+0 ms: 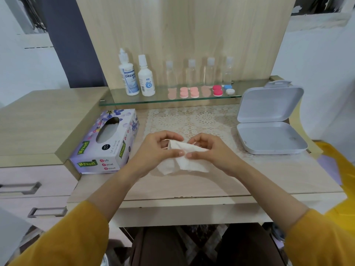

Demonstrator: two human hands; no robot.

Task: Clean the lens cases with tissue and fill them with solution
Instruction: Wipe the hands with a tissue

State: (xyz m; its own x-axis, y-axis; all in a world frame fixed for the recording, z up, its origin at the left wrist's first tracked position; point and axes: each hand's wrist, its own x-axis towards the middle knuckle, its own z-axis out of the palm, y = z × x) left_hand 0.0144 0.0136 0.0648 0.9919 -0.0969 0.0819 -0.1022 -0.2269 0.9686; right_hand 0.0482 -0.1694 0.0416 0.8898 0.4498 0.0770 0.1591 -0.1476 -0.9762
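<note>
Both hands meet over the desk's middle around a white tissue [184, 160]. My left hand [159, 148] pinches its left part between thumb and curled fingers. My right hand [209, 150] pinches the right part. A small pale thing shows inside the tissue under my left fingers; I cannot tell what it is. On the glass shelf [115, 102] lie several lens cases: pink ones [189, 92], a red one [217, 90] and a blue and white one [229, 89]. Two white solution bottles [129, 77] [146, 78] stand at the shelf's left.
A purple tissue box [107, 143] lies left of my hands. An open grey plastic box [269, 120] sits at the right. Several clear small bottles [199, 72] stand at the shelf's back. A lace mat [192, 118] covers the desk's middle. Drawers are at the left.
</note>
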